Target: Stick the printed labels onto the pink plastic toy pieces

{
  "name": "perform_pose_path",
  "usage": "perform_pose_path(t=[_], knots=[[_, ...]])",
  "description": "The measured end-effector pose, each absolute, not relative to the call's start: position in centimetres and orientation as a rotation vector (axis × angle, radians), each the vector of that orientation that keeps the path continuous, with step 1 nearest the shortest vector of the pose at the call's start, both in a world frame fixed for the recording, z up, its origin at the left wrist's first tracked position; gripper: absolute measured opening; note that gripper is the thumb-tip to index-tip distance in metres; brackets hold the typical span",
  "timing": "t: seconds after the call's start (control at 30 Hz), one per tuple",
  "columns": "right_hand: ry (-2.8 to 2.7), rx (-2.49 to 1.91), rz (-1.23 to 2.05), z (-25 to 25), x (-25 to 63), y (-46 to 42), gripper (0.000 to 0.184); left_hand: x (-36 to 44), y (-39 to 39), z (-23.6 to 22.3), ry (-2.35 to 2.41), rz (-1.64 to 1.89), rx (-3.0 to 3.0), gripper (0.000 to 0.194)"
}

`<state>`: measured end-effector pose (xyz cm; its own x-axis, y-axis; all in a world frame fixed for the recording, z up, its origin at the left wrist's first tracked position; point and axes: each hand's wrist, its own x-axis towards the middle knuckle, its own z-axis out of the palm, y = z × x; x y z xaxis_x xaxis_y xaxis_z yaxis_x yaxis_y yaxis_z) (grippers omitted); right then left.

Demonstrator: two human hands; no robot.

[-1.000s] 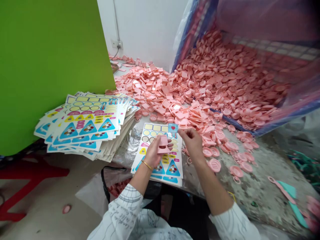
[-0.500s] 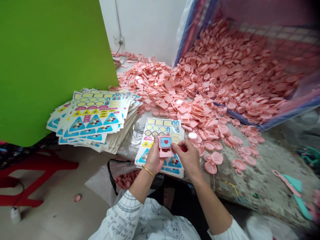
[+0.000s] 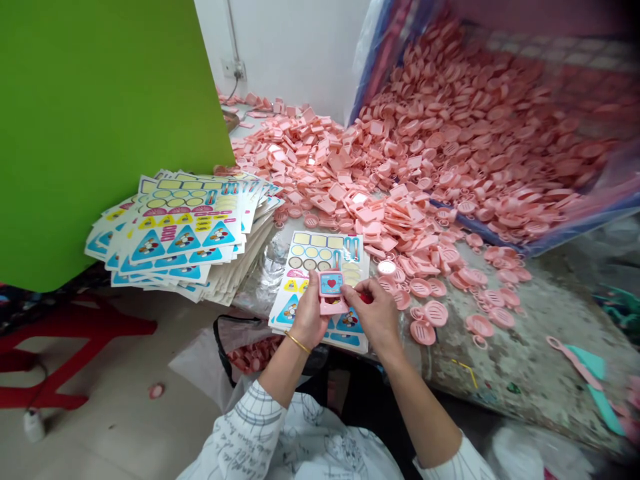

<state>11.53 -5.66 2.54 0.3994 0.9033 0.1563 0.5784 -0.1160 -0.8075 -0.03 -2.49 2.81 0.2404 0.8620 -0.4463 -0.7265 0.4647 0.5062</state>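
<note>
My left hand (image 3: 309, 313) grips a pink toy monitor (image 3: 333, 308) by its left side, upright and facing me. On its screen lies a blue sticker (image 3: 331, 284) with a red heart. My right hand (image 3: 374, 317) is closed, its thumb and fingertips touching the toy's right edge beside the sticker. Something small and red (image 3: 367, 298) shows among the right fingers; its kind cannot be made out. Beneath both hands is a sticker sheet (image 3: 311, 253) with yellow circles, rectangles and blue triangles, lying on a few others.
To the left stands a thick pile of sticker sheets (image 3: 187, 233). Pink plastic pieces (image 3: 325, 167) heap along the wall and spill from a tipped blue crate (image 3: 555, 247). A pink and teal tool (image 3: 575, 363) lies at right. A red stool (image 3: 75, 343) is below a green panel (image 3: 110, 107).
Both hands and the toy stay almost in place. The right fingertips remain at the sticker's edge. The view has shifted slightly.
</note>
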Motion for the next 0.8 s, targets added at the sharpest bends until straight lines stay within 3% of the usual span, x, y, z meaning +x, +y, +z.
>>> perform_pose_path(t=[0.23, 0.57, 0.7, 0.8], knots=[[-1.318, -1.832, 0.432, 1.7, 11.8, -5.9, 0.041, -0.1, -2.7, 2.2, 0.758, 1.086, 0.288, 0.052], [-1.616, -1.857, 0.07, 1.9, 12.2, -8.8, 0.038, -0.3, -3.3, 1.5, 0.974, 1.094, 0.588, 0.036], [-1.551, -1.923, 0.019, 1.4, 16.3, -12.9, 0.039, -1.3, -4.0, 2.1, 1.059, 1.114, 0.582, 0.042], [-1.489, -2.069, 0.041, 1.0, 21.2, -16.1, 0.035, -0.2, -7.1, 1.9, 1.043, 0.887, 0.667, 0.039]])
